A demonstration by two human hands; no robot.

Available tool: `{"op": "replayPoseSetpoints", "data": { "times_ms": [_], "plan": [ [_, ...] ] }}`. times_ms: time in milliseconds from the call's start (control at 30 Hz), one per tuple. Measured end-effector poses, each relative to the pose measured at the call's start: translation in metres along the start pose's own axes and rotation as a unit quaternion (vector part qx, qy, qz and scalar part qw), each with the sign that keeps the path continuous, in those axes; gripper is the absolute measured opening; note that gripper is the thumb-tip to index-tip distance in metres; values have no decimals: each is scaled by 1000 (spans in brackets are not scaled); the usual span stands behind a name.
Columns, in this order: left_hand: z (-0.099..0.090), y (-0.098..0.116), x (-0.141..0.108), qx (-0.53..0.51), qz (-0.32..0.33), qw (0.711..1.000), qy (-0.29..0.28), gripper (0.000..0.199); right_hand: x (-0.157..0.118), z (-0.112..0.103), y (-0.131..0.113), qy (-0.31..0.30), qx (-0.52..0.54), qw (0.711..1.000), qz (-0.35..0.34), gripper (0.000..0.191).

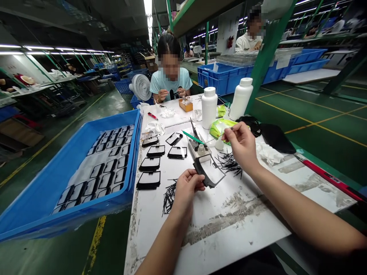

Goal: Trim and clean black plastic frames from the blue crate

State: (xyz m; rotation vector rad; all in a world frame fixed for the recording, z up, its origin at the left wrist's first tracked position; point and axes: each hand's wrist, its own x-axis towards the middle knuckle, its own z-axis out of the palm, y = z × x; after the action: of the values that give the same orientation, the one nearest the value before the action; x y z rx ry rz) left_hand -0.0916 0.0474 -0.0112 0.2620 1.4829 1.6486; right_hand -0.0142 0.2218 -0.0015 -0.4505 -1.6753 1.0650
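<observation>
My left hand point(187, 189) is closed on the lower left edge of a black rectangular frame point(197, 168) with an open middle, holding it tilted above the table. My right hand point(242, 145) is raised to the right of the frame, thumb and finger pinched on a thin dark strip point(213, 140) that points left. Below that hand lies a loose pile of thin black strips point(231, 163). Another pile of black strips point(169, 196) is beside my left wrist. Stacks of similar black frames point(149, 179) stand in two columns on the left of the table.
A blue bin point(133, 152) with rows of frames stands left of the table. White bottles point(209, 109), a green packet point(220, 128), a green pen-like stick point(192, 137) and crumpled tissue point(268, 152) lie around. A co-worker point(171, 80) sits opposite.
</observation>
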Motion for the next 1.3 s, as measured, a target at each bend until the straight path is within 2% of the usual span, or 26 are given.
{"op": "replayPoseSetpoints", "data": {
  "times_ms": [100, 200, 267, 300, 333, 367, 433, 500, 533, 600, 700, 800, 1000, 1233, 1300],
  "plan": [
    [0, -1, 1, 11, 16, 1000, -2, 21, 2, 10, -6, -45, -59, 997, -18, 25],
    [1, 1, -4, 53, 75, 996, 7, 21, 5, 22, -10, -139, -146, 979, -30, 23],
    [1, 4, -12, 113, 158, 980, 43, 19, 8, 27, -9, -190, -184, 964, -21, 20],
    [0, 6, -16, 156, 222, 960, 66, 17, 9, 28, -8, -207, -189, 960, -7, 18],
    [-1, 8, -20, 205, 302, 927, 87, 15, 10, 28, -7, -219, -181, 959, 13, 16],
    [-3, 10, -24, 255, 390, 879, 102, 13, 10, 26, -7, -224, -159, 961, 33, 17],
    [-6, 13, -30, 337, 554, 754, 104, 18, 7, 17, -10, -228, -83, 968, 63, 25],
    [-10, 16, -34, 382, 656, 644, 89, 26, 1, 5, -17, -224, 6, 972, 75, 28],
    [-11, 18, -35, 394, 685, 608, 81, 29, -2, -1, -21, -223, 50, 971, 76, 28],
    [-14, 20, -37, 409, 706, 575, 60, 32, -10, -10, -29, -231, 122, 962, 78, 29],
    [-16, 20, -39, 418, 700, 579, 33, 33, -19, -14, -37, -254, 198, 942, 91, 36],
    [-18, 17, -41, 418, 692, 588, 30, 33, -25, -13, -40, -277, 219, 931, 93, 44],
    [-22, 12, -43, 418, 677, 606, 19, 35, -28, -13, -42, -287, 199, 934, 84, 48],
    [-20, 15, -45, 413, 676, 611, -3, 30, -30, -12, -43, -295, 195, 932, 73, 46],
    [-19, 15, -44, 406, 669, 622, 6, 28, -27, -13, -41, -276, 159, 946, 59, 43]
  ]
}}
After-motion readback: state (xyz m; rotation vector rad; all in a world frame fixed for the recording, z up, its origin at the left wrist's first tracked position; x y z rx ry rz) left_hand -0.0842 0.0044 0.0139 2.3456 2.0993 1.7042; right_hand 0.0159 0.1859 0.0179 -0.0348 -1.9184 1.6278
